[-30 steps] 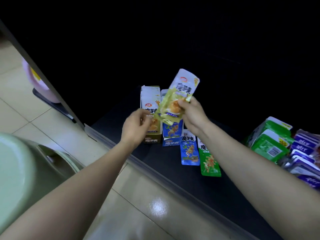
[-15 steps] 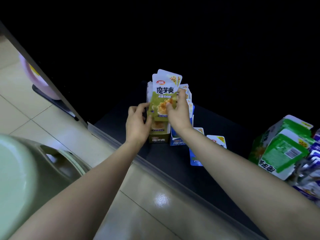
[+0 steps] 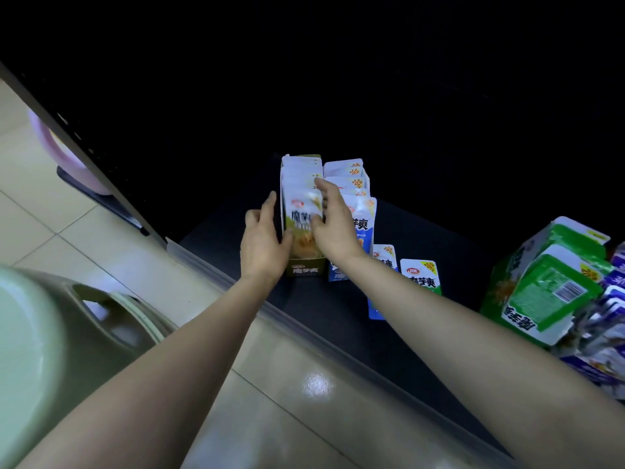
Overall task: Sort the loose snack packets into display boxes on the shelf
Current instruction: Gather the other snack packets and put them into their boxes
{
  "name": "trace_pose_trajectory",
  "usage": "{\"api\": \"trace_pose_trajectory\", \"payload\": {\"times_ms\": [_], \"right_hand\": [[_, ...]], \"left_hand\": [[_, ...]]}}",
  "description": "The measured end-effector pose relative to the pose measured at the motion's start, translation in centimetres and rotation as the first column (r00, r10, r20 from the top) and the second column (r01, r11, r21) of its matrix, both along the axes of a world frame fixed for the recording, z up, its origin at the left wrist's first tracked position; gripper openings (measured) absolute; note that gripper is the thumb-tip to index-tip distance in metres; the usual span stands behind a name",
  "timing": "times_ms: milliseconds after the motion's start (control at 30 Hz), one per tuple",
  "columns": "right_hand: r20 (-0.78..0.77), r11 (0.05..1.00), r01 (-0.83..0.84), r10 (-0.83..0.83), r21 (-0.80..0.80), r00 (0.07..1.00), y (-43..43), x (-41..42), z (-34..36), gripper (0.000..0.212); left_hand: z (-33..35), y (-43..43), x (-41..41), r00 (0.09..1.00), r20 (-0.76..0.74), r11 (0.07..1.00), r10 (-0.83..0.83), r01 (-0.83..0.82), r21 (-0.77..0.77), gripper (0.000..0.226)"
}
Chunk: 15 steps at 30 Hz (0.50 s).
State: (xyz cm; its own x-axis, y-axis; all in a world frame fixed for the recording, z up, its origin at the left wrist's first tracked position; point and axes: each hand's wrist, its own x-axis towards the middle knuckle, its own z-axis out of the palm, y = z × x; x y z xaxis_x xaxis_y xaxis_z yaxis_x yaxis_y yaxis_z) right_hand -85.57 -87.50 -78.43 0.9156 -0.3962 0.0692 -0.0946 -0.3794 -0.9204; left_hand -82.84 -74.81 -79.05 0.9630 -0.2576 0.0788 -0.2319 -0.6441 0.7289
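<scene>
Olive packet (image 3: 300, 211) upright between both hands (image 3: 264, 243) (image 3: 334, 228)

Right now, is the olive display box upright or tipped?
Upright: the olive display box stands on its base, olive packets standing inside.

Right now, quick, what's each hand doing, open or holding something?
Left hand: open, straight fingers against the olive display box.
Right hand: fingers curled on the front olive packet.
</scene>
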Motion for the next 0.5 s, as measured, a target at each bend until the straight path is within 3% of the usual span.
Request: {"api": "trace_pose_trajectory", "payload": {"times_ms": [100,200,267,333,433,500], "right_hand": [[0.076,1.0,-0.003,0.004,-0.017,0.997,-1.1,-1.0,0.5,0.063],[0.243,0.998,0.017,-0.001,-0.065,0.97,-2.5,-2.3,1.9,0.05],[0.297,0.995,0.084,-0.064,-0.055,0.953,-4.3,-3.5,2.8,0.04],[0.262,0.982,0.173,-0.146,-0.082,0.954,-6.7,-5.0,2.6,0.029],[0.007,0.944,0.196,-0.202,-0.265,0.979,-10.5,-8.1,0.6,0.023],[-0.234,0.935,0.06,-0.149,-0.35,0.961,-12.2,-10.2,-0.8,0.028]], "left_hand": [[0.2,-0.3,-0.3,0.999,0.011,0.997,0.05,-0.051,0.056,0.07],[1.3,-1.1,-1.1,0.955,0.274,0.989,0.11,-0.132,0.062,0.051],[2.3,-1.9,-1.7,0.887,0.462,0.997,0.017,-0.048,0.056,0.035],[2.9,-3.0,-2.3,0.828,0.519,0.977,-0.212,0.182,0.109,0.025],[2.7,-5.3,-4.3,0.648,0.421,0.771,-0.635,0.569,0.287,0.024],[1.9,-6.8,-5.9,0.481,0.313,0.573,-0.819,0.712,0.405,0.033]]}}
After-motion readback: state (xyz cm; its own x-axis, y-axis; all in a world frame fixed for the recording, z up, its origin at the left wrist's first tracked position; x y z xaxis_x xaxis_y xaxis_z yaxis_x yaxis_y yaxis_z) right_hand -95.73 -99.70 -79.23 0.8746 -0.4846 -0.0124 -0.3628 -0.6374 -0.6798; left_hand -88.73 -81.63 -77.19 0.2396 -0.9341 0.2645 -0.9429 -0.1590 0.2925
